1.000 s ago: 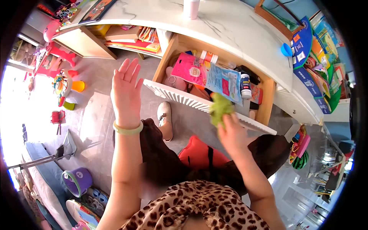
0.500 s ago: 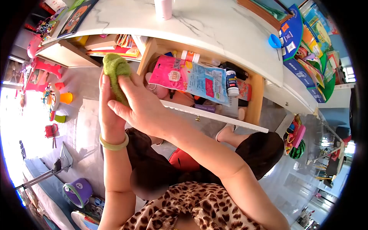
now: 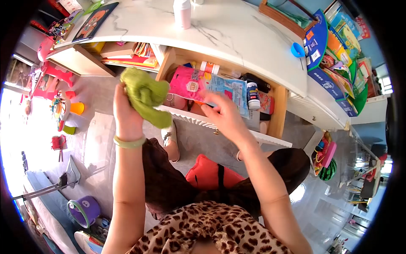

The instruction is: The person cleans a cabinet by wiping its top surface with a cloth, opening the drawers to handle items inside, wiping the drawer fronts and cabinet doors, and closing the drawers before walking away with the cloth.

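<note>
A fuzzy green cloth (image 3: 146,93) is bunched in my left hand (image 3: 128,116), which wears a pale bangle and has its fingers mostly hidden behind the fabric. One end of the cloth droops to the right. My right hand (image 3: 229,120) is over the front of the open drawer (image 3: 281,112), slightly blurred, with its fingers apart and nothing in them. Beyond its fingertips lie a pink packet (image 3: 190,84) and a blue packet (image 3: 234,91). Beside them in the drawer are a dark blue bottle with a white cap (image 3: 253,95) and a white-and-orange bottle (image 3: 209,67).
Above the drawer runs a marble-patterned countertop (image 3: 237,31) bearing a pale bottle (image 3: 182,15), a blue cup (image 3: 297,50) and a book rack (image 3: 315,63). A red stool (image 3: 207,171) is between my legs. Left on the floor stands a purple bucket (image 3: 86,210).
My right hand has let go of the cloth and moved right, over the drawer. The cloth, earlier pressed between both hands, now hangs looser in my left hand.
</note>
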Action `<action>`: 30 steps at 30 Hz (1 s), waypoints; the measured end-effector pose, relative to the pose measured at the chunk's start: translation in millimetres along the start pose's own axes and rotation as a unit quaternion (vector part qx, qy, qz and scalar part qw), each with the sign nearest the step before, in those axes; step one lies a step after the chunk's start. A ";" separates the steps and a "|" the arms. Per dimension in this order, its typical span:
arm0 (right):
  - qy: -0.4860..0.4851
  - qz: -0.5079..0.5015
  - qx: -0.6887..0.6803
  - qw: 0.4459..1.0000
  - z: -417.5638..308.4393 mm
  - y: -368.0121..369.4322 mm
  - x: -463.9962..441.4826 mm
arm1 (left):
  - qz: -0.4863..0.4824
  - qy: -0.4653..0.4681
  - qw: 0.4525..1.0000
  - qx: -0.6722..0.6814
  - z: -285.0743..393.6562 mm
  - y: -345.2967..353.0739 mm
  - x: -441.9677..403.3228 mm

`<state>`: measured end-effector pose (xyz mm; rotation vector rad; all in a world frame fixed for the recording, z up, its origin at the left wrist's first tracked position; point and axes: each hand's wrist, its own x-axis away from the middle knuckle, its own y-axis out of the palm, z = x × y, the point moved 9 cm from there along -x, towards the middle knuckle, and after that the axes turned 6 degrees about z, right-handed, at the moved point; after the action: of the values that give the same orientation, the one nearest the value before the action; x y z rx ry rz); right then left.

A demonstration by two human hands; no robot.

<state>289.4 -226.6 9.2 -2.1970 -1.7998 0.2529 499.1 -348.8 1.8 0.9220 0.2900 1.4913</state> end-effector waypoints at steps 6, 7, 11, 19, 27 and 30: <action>-0.128 -0.014 0.356 0.925 33.3 -4.7 -33.7 | -0.269 0.028 0.951 0.149 83.3 50.0 -31.8; -0.117 -0.026 0.380 0.917 43.3 -2.3 -39.8 | -0.244 0.038 0.959 0.142 91.8 49.2 -40.2; -0.016 -0.069 0.374 0.925 59.4 -15.4 -51.0 | -0.238 0.018 0.957 0.167 90.0 47.7 -45.5; -0.012 0.110 0.172 0.979 18.4 -128.7 -18.7 | -0.156 -0.047 0.970 0.182 62.3 -2.6 -80.8; 0.069 0.266 0.073 0.959 17.7 -241.6 89.2 | -0.218 -0.085 0.953 0.190 59.0 6.8 -95.6; 0.034 0.331 -0.062 0.941 33.9 -289.6 135.8 | -0.215 -0.059 0.962 0.156 58.4 9.9 -99.4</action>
<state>38.0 -38.5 79.2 -2.7982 -1.0025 0.1975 520.0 -462.3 9.8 1.1099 0.6101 0.9999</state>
